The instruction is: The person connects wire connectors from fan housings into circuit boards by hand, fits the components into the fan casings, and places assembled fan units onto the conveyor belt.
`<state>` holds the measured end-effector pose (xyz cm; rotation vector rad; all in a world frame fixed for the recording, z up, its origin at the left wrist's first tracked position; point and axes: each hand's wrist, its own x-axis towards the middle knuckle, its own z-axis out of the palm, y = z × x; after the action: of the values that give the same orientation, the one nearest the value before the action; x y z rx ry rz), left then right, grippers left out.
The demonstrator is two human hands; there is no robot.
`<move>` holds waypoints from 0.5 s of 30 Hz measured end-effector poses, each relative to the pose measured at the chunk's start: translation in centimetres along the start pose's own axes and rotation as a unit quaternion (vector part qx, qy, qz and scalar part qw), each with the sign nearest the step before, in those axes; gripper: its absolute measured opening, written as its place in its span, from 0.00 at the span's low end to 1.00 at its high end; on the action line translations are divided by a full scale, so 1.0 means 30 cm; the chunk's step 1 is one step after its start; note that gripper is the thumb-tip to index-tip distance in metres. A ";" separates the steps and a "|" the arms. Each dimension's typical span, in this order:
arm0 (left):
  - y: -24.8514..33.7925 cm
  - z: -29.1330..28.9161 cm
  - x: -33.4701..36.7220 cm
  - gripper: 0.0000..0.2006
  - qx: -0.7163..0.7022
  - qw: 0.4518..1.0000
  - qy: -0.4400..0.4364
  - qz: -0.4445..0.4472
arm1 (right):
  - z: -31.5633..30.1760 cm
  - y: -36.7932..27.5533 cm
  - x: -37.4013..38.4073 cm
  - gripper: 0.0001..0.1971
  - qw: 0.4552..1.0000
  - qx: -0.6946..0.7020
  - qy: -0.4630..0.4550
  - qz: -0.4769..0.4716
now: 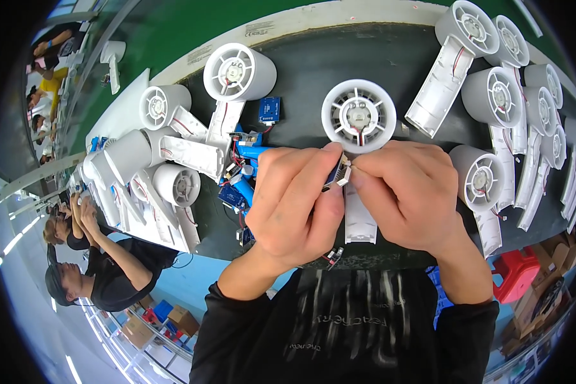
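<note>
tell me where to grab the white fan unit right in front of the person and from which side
Likely best by the round outer wall of the white fan unit, coming from left and right: the wide ring shows on both sides, while the narrow handle is partly hidden behind the left hand and right hand, and wiring shows at the grille's near side.
</note>
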<state>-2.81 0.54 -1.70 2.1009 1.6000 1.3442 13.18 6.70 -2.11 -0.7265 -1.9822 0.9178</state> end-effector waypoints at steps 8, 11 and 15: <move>0.004 -0.004 -0.004 0.19 -0.009 1.000 -0.011 -0.010 | 0.011 0.008 -0.002 0.07 0.999 -0.011 0.026 -0.038; 0.005 -0.005 0.002 0.19 -0.011 1.000 -0.017 -0.006 | 0.015 0.011 -0.006 0.07 0.999 -0.006 0.027 -0.041; 0.005 -0.016 0.004 0.18 -0.008 0.999 -0.040 0.002 | 0.008 0.015 -0.014 0.07 0.998 -0.015 0.017 -0.054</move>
<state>-3.06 0.41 -1.26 2.1231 1.5492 1.2518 13.25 6.57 -2.75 -0.6408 -1.9878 0.8083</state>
